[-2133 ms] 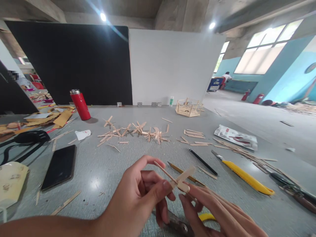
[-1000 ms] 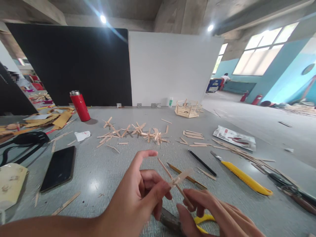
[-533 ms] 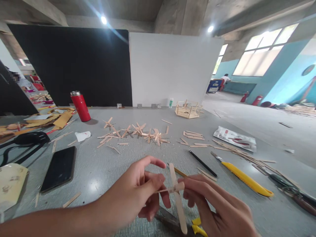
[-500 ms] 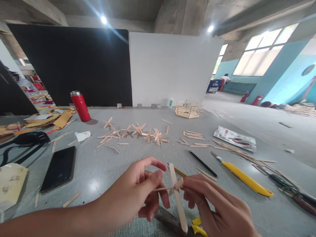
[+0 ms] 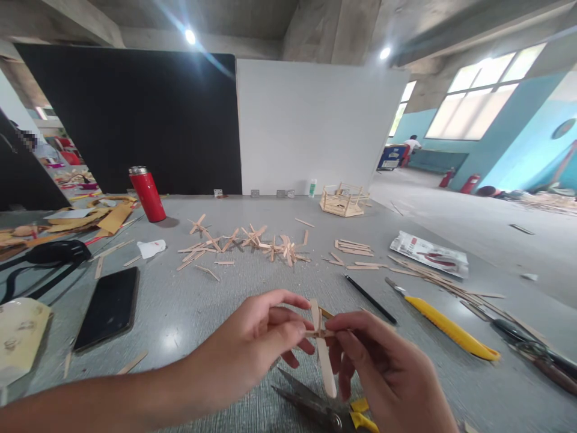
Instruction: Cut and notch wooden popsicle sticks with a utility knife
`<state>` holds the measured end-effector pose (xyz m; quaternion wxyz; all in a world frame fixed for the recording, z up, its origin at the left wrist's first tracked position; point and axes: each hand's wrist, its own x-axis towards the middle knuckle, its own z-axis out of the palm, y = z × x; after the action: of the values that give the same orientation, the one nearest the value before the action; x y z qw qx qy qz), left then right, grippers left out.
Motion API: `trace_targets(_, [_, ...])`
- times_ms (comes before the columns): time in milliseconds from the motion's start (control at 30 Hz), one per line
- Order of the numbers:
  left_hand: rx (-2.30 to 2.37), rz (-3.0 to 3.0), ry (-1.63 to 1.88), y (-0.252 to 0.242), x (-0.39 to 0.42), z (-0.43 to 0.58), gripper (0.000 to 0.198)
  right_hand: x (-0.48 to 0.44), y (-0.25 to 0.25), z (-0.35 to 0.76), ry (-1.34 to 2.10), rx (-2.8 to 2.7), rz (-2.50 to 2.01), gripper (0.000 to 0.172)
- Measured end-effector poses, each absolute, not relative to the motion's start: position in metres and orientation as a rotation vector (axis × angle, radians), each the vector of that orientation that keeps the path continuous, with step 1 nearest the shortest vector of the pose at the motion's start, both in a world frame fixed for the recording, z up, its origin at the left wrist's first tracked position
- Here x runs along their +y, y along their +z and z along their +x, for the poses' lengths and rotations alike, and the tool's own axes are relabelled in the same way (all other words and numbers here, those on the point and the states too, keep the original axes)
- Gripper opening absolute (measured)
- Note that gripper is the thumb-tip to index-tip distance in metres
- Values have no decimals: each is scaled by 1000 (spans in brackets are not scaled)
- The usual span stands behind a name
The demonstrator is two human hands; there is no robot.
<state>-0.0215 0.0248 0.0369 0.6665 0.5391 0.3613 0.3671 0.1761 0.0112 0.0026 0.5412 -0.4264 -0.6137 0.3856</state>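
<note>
Between my two hands is a small cross of wooden craft sticks (image 5: 326, 368), its long stick pointing toward me and its short arms sideways. My left hand (image 5: 265, 331) pinches the left arm of the cross between thumb and fingers. On the other side, my right hand (image 5: 378, 355) grips the right arm close to the joint, fingertips closed. Below them on the table lie scissors (image 5: 311, 402) with dark blades and yellow handles, partly covered by my right hand. A yellowish pencil (image 5: 325, 313) shows just behind the cross, mostly hidden.
Several crossed stick pieces (image 5: 256, 237) lie mid-table, with a hexagonal stick frame (image 5: 342, 203) behind. At right are a black pencil (image 5: 370, 299), a yellow utility knife (image 5: 451, 328) and a white packet (image 5: 429, 254). Leftward are a phone (image 5: 108, 308) and a red bottle (image 5: 148, 195).
My left fingers have closed in on the cross's left arm. The cross has risen slightly, my right hand has shifted left, and more of the scissors shows.
</note>
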Motion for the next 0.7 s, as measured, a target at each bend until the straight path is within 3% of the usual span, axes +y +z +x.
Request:
trace_targets(133, [768, 1321, 824, 35, 22, -24, 57, 11, 6, 174, 972, -1398, -1008, 18])
trace_targets(300, [752, 1423, 872, 36, 20, -21, 35, 11, 6, 176, 1063, -1455, -994, 18])
trace_targets(400, [785, 1422, 896, 34, 21, -20, 33, 10, 6, 175, 986, -1413, -1023, 16])
trace_targets(600, [935, 1250, 952, 29, 19, -16, 93, 7, 7, 176, 785, -1419, -1042, 13])
trace_targets(633, [960, 1232, 934, 28, 18, -14, 88, 6, 7, 178, 746, -1468, -1040, 12])
trace_targets(700, [920, 1254, 856, 28, 16, -10, 56, 6, 6, 182, 682, -1588, -1038, 11])
